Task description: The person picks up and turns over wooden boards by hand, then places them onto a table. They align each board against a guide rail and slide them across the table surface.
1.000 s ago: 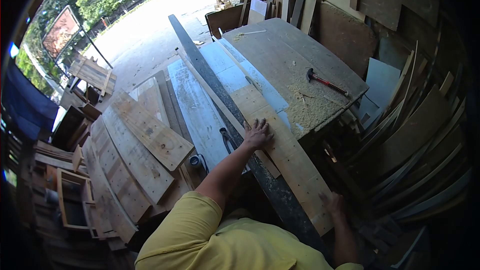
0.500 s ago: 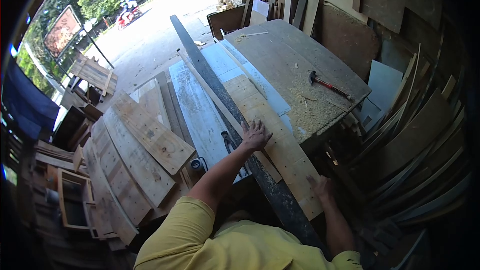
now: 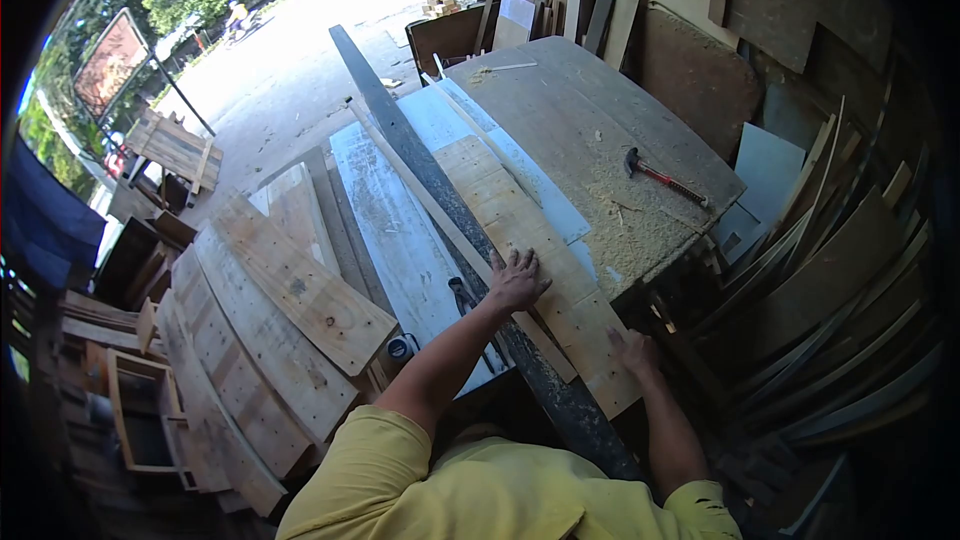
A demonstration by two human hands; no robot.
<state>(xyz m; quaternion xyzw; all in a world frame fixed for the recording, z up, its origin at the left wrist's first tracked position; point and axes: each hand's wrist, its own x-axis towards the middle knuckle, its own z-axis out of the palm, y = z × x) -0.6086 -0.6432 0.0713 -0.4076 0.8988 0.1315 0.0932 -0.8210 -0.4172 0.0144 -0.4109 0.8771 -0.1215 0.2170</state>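
My left hand (image 3: 518,281) lies with spread fingers across the dark long beam and the left edge of a pale plywood board (image 3: 520,220). At the board's right edge, near its close end, my right hand (image 3: 636,352) has its fingers bent round the edge. The dark beam (image 3: 415,150) runs from the near side far out past the table. Beside it lies a thin wooden strip (image 3: 430,202), which passes under my left hand. Pliers (image 3: 461,292) rest on a whitish board (image 3: 385,215) left of the strip.
A hammer (image 3: 665,178) lies among sawdust on the brown tabletop (image 3: 570,100). A round tape measure (image 3: 402,347) sits near my left forearm. Several planks (image 3: 300,280) are stacked at the left, and boards (image 3: 860,270) lean along the right. A motorbike rider (image 3: 238,20) is on the road.
The plywood board and my right hand have moved a little up and left. My left hand has shifted slightly, staying spread on the wood. The view has shifted slightly.
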